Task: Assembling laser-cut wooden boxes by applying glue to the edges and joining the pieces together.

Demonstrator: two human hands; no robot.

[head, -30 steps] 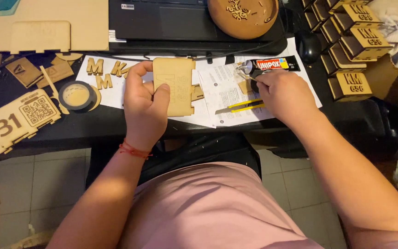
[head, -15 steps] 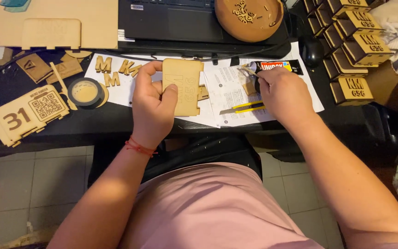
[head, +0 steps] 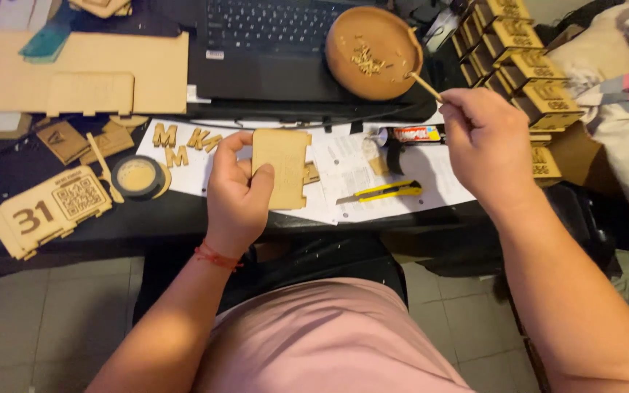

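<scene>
My left hand (head: 238,195) grips a small rectangular wooden panel (head: 282,166) by its left edge, holding it upright over the desk's front edge. My right hand (head: 489,145) is raised to the right and pinches a thin wooden stick (head: 425,86). The stick's tip reaches the rim of a round wooden bowl (head: 343,64) that holds several small wooden pieces and rests on a laptop (head: 278,51). A glue tube (head: 410,134) and a yellow utility knife (head: 384,193) lie on white papers (head: 351,164) between the hands.
Wooden letters (head: 176,142) lie on the paper at left, beside a small round tin (head: 137,176) and a wooden tag with a printed square code (head: 49,211). Flat wooden sheets (head: 81,73) sit at back left. Stacked wooden boxes (head: 522,51) line the right.
My right hand lifted off the papers near the glue tube and rose toward the bowl, now holding the stick. The view moved closer. The left hand kept the panel.
</scene>
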